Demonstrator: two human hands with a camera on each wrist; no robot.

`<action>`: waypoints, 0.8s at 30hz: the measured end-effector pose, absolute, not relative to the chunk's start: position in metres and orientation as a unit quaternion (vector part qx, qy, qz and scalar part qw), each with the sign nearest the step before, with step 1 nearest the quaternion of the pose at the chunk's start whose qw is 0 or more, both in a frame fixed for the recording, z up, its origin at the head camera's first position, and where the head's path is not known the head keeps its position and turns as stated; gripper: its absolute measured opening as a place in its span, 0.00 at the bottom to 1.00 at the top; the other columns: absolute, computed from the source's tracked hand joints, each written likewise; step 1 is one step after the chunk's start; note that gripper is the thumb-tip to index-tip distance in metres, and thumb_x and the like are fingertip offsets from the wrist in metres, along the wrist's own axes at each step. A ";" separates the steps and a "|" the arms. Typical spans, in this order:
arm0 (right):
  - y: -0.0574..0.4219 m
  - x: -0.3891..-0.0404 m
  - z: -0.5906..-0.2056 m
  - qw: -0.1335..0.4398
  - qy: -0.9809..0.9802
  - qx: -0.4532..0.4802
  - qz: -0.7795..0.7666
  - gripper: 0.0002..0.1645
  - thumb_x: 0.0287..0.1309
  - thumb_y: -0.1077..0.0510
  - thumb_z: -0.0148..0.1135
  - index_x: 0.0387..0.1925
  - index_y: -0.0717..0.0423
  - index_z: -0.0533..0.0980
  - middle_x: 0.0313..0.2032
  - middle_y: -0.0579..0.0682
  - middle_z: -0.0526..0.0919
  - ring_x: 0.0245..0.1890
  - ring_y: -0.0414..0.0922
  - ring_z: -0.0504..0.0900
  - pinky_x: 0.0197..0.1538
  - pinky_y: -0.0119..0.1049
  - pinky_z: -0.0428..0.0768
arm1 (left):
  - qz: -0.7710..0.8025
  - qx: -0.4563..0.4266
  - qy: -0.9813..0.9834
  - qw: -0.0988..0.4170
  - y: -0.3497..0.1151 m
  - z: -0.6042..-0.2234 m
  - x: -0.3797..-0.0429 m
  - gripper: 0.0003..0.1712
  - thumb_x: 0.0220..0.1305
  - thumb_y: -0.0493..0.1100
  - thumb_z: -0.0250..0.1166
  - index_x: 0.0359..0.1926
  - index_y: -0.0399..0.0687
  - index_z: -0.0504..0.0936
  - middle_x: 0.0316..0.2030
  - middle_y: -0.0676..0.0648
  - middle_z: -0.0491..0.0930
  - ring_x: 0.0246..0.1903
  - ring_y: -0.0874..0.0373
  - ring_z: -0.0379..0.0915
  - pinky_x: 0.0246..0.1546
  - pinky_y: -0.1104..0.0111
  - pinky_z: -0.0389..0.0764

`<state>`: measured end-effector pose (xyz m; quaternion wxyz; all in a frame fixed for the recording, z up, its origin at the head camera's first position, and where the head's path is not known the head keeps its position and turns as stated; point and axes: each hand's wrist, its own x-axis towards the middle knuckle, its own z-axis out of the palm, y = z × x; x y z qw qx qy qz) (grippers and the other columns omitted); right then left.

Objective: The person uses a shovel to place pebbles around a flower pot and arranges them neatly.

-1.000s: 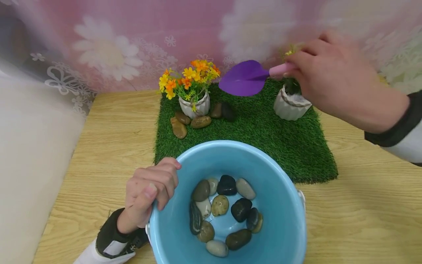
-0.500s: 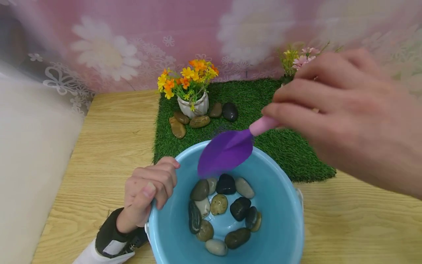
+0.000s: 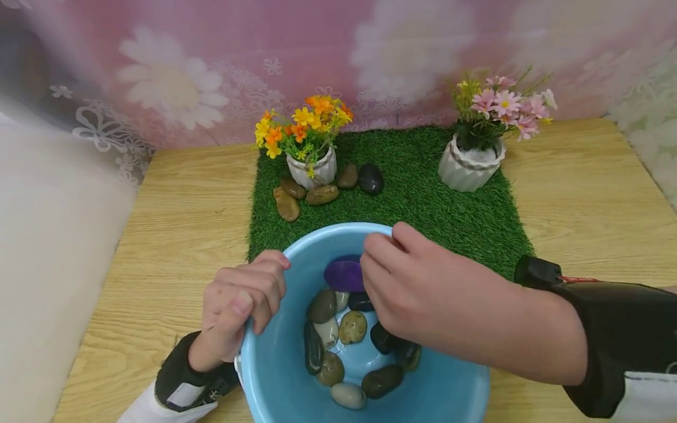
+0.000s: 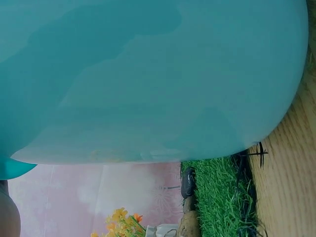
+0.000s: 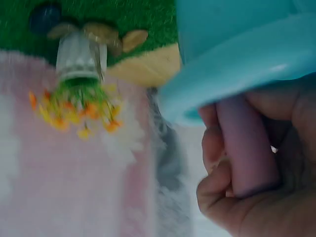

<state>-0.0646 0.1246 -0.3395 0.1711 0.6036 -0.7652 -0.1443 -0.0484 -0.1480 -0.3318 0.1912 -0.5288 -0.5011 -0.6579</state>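
A light blue bucket point(image 3: 270, 352) stands in front of me with several smooth stones point(image 3: 352, 327) at its bottom. My left hand point(image 3: 244, 302) grips its left rim, fingers curled over the edge. In the head view my right hand point(image 3: 418, 288) is over the bucket's far right side, holding a small trowel point(image 3: 344, 275). The purple blade is inside the bucket, above the stones at the far wall, partly hidden by the hand. The right wrist view shows the fingers wrapped around the trowel's pink handle point(image 5: 247, 148) close to the bucket's rim point(image 5: 237, 69).
Behind the bucket lies a green turf mat point(image 3: 412, 164). On it stand a pot of orange and yellow flowers point(image 3: 313, 167), ringed by several stones point(image 3: 322, 195), and a pot of pink flowers point(image 3: 471, 167). A floral curtain point(image 3: 296, 53) hangs behind the wooden table point(image 3: 185, 211).
My right hand has brought the trowel from above the mat, near the pink flowers, down and toward me into the bucket. The left hand has stayed on the rim.
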 end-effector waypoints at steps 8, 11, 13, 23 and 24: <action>0.099 -0.057 -0.275 0.078 -0.775 0.620 -0.090 0.15 0.67 0.50 0.63 0.25 0.50 0.78 0.22 0.43 0.71 0.25 0.44 0.56 0.33 0.35 0.60 | -0.654 -0.527 -0.509 0.190 -0.148 -0.332 -0.048 0.29 0.73 0.33 0.39 0.11 0.47 0.63 0.13 0.50 0.65 0.19 0.56 0.63 0.56 0.61 0.65; 0.100 -0.059 -0.273 0.025 -0.779 0.625 -0.043 0.16 0.67 0.49 0.63 0.23 0.47 0.76 0.21 0.40 0.70 0.25 0.42 0.56 0.35 0.35 0.59 | -0.652 -0.528 -0.509 0.192 -0.148 -0.332 -0.048 0.29 0.73 0.33 0.38 0.11 0.47 0.63 0.13 0.50 0.65 0.18 0.56 0.63 0.56 0.61 0.65; 0.104 -0.060 -0.272 -0.003 -0.777 0.629 -0.005 0.15 0.67 0.49 0.63 0.24 0.46 0.76 0.21 0.38 0.68 0.26 0.41 0.56 0.36 0.35 0.59 | -0.652 -0.529 -0.509 0.192 -0.149 -0.331 -0.048 0.29 0.73 0.33 0.38 0.11 0.47 0.63 0.13 0.50 0.65 0.18 0.56 0.63 0.56 0.61 0.65; 0.138 -0.068 -0.252 -0.041 -0.768 0.627 0.127 0.05 0.69 0.49 0.60 0.38 0.42 0.80 0.32 0.32 0.74 0.35 0.34 0.61 0.38 0.30 0.65 | -0.655 -0.530 -0.504 0.193 -0.147 -0.331 -0.049 0.29 0.73 0.33 0.39 0.11 0.47 0.63 0.13 0.50 0.65 0.19 0.56 0.64 0.56 0.60 0.65; 0.142 -0.071 -0.253 -0.042 -0.761 0.631 0.148 0.07 0.70 0.49 0.59 0.40 0.44 0.80 0.33 0.34 0.75 0.35 0.35 0.62 0.38 0.31 0.65 | -0.656 -0.529 -0.502 0.193 -0.147 -0.331 -0.049 0.29 0.73 0.33 0.39 0.11 0.47 0.63 0.13 0.50 0.65 0.19 0.56 0.63 0.56 0.60 0.65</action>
